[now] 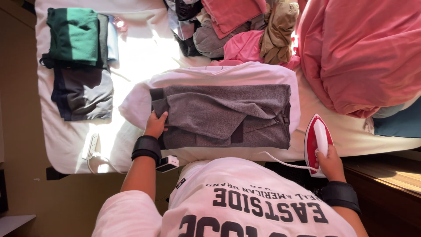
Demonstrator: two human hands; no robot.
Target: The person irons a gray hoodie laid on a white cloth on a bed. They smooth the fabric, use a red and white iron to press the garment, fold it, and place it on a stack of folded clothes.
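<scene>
1. Grey garment point(223, 116): heathered knit, matte, folded into a rough rectangle with diagonal creases and a dark band along its left edge. It lay flat on a white padded pillow-like pad point(228, 72) with rounded corners, directly in front of you on the bed.
2. Your left hand point(155, 124): sat at the garment's left edge, thumb on top of the fabric, fingers curled at or under the fold. Looked like a light pinch on the cloth; how tight, I couldn't tell. Black wrist strap point(146, 148) with a small white-and-black device point(167, 163) hanging just below it.
3. Your right hand point(330, 163): fingers wrapped closed around the rear of the iron point(317, 141). Iron was red and white, glossy plastic, pointed teardrop shape, tip aimed away from you. It sat on the white bedsheet point(140, 48) just beside the pad's right edge, apart from the garment. White cord point(285, 163) ran from it toward your torso.
4. Far left: stack of folded clothes point(79, 61), green on top, grey and navy under it, smooth flat folds.
5. Top centre: loose pile of unfolded clothes point(239, 33), pink, grey, olive, crumpled.
6. Right: pink duvet point(359, 52), puffy, soft wrinkles.
7. White power strip point(90, 147) lay on the sheet near your left forearm.
</scene>
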